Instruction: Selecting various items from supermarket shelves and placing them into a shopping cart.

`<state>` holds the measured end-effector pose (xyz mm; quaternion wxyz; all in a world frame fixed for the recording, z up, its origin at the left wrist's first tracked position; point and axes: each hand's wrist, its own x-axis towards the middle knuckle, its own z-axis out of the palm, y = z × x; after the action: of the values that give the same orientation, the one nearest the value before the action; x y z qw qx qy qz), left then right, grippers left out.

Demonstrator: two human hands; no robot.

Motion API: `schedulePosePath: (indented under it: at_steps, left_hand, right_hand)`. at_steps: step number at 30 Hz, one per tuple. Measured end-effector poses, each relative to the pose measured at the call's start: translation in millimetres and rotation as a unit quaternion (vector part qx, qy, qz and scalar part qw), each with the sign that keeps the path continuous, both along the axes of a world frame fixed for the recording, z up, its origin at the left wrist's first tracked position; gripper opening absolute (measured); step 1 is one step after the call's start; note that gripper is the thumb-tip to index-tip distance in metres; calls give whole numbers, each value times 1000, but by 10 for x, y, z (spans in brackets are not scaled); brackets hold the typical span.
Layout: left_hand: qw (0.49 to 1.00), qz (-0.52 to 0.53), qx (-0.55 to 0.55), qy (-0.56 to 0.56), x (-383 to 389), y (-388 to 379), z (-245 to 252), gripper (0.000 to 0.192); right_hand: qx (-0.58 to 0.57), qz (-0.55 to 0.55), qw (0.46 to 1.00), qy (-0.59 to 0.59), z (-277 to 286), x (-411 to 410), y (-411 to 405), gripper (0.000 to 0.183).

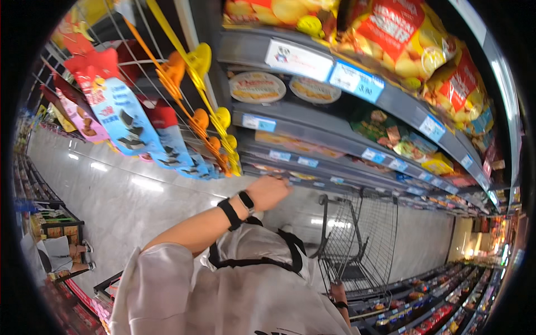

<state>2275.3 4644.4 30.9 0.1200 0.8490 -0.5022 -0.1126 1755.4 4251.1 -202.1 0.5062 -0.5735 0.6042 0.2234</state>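
Observation:
My left hand (pixel 271 191) reaches out in front of my body, with a smartwatch (pixel 246 200) and a black band on its wrist. It is held near the lower shelves, fingers curled and mostly hidden behind its back. Whether anything sits inside it cannot be seen. Lower right, my right hand (pixel 337 289) is closed around the near end of a wire shopping cart (pixel 368 234). No goods show in the cart's basket. Ahead of me rises a grey store shelf (pixel 293 106) with oval-lidded packs (pixel 257 87) and price tags. Yellow and red snack bags (pixel 402 37) fill its upper level.
At left, a wire rack (pixel 142 63) holds hanging blue snack bags (pixel 125 113); orange and yellow plastic hanging strips (pixel 201 113) dangle beside it. More stocked shelves (pixel 418 299) line the lower right. Another person (pixel 63 253) is at the far left on the grey floor (pixel 167 201).

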Motion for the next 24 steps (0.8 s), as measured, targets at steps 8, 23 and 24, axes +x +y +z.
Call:
schedulePosePath:
  at_steps: [8, 23, 24]
  left_hand:
    - [998, 20, -64, -8, 81, -55, -79, 26]
    - [989, 34, -138, 29, 231, 185, -59, 33]
    - [984, 46, -168, 19, 191, 208, -2, 30]
  right_hand:
    - [-98, 128, 983, -91, -106, 553, -634, 28]
    - [-25, 245, 674, -696, 3547, 5234, 1667, 87]
    - [-64, 226, 666, -707, 3469, 5474, 1760, 91]
